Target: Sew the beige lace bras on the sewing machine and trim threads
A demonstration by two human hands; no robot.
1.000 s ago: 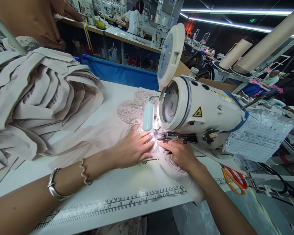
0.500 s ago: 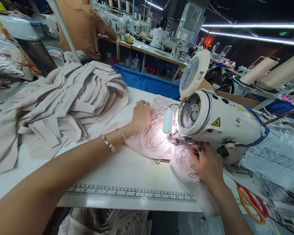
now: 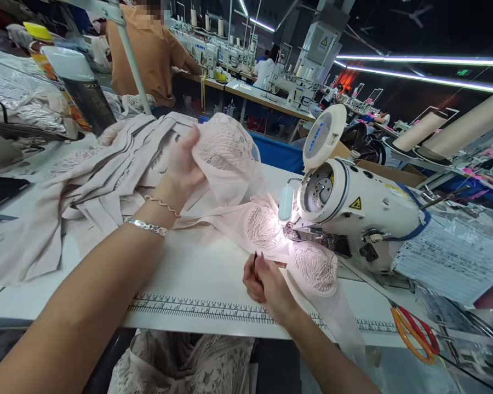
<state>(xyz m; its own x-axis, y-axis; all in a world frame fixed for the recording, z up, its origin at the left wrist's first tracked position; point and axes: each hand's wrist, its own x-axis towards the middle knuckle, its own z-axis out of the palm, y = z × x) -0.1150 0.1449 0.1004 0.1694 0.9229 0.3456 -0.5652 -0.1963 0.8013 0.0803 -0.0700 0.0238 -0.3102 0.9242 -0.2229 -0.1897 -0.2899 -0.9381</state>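
My left hand (image 3: 183, 167) grips a pale pink lace fabric piece (image 3: 230, 164) and holds its end lifted above the white table (image 3: 189, 273). The rest of that fabric trails down under the lit needle area of the white sewing machine (image 3: 353, 213) and off the table's front edge. My right hand (image 3: 267, 284) rests on the table in front of the machine, pinching a small dark thread snip (image 3: 255, 261) that points up. A ruler strip (image 3: 213, 311) runs along the table's front edge below both hands.
A heap of beige cut fabric pieces (image 3: 86, 180) fills the table's left. Orange-handled scissors (image 3: 414, 331) lie at the right, beside bagged paper sheets (image 3: 452, 257). More lace hangs under the table edge (image 3: 181, 361). A person in a brown shirt (image 3: 148, 52) stands behind; other sewing stations beyond.
My left hand has lifted the lace fabric off the table and drawn it left and up. My right hand left the machine's presser area, moved toward the front edge and now holds the snip.
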